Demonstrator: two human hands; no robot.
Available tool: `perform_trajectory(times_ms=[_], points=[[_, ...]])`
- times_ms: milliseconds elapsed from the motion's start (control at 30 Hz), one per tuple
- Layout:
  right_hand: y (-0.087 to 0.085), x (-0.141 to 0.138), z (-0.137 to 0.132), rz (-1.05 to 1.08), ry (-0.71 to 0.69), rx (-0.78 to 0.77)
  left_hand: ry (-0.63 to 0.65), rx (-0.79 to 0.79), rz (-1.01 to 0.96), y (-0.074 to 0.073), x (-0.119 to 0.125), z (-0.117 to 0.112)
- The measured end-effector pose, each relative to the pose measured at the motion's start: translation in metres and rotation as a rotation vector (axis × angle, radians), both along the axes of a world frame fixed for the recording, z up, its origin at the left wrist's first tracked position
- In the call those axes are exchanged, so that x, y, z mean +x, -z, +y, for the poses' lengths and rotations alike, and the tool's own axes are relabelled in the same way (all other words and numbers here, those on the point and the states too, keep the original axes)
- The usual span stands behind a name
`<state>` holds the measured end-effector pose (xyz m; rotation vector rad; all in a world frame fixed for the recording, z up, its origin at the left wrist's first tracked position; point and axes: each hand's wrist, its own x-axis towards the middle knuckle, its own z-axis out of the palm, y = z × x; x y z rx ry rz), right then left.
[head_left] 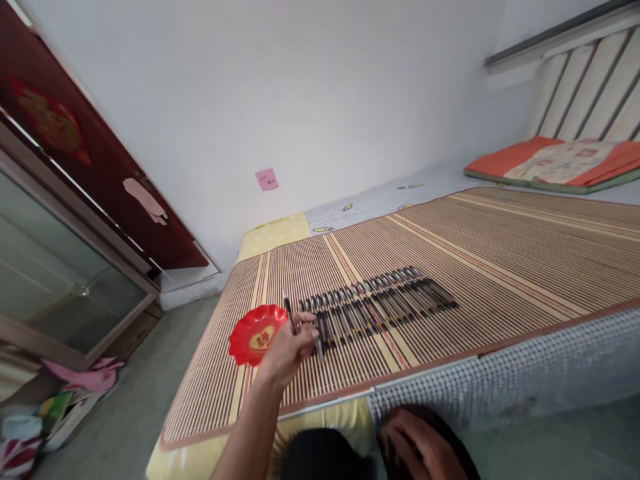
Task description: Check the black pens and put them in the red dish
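Observation:
My left hand [287,350] reaches over the striped bamboo mat [500,267] on the bed and pinches a dark pen [289,315], its tip pointing up and away. It hovers at the left end of a long row of similar dark pens [380,303] laid side by side on the mat. Just left of the hand lies a red scalloped plate [247,337] with a yellow centre. My right hand [425,447] rests low at the bottom edge on dark clothing, its fingers curled and pressed down, with nothing visible in them.
An orange folded cushion [560,163] lies at the head of the bed by a slatted headboard [590,87]. A pink note [267,179] is stuck on the white wall. A glass-fronted cabinet [60,267] and loose clothes [75,380] stand at the left on the floor.

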<state>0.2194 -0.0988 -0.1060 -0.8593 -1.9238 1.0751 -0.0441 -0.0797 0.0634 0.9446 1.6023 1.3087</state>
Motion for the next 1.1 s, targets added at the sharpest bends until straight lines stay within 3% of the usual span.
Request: perform_trajectory(times_ms=[100,200,267,367,567,833,933,1100], points=[[-0.039,-0.007,-0.009,0.079,-0.045,-0.271,0.008,0.014,-0.165,0.017,0.043,-0.056],[-0.075,-0.019,-0.020,0.230,-0.214,-0.487,0.006,0.019,-0.323,0.032,0.071,-0.093],[-0.089,-0.027,-0.029,0.292,-0.322,-0.550,0.009,0.014,-0.384,0.040,0.083,-0.108],[-0.094,-0.032,-0.041,0.317,-0.379,-0.574,0.005,0.017,-0.390,0.048,0.093,-0.124],[-0.092,-0.017,-0.043,0.332,-0.333,-0.598,-0.078,0.018,-0.201,0.041,0.105,-0.145],[-0.129,0.007,-0.003,0.449,0.022,-0.490,-0.023,0.025,-0.135,0.037,0.120,-0.151],[-0.140,0.007,0.001,0.491,0.022,-0.451,-0.010,0.023,-0.137,0.037,0.124,-0.151],[-0.148,0.004,-0.009,0.419,-0.119,-0.431,0.031,0.026,-0.119,0.036,0.125,-0.153]])
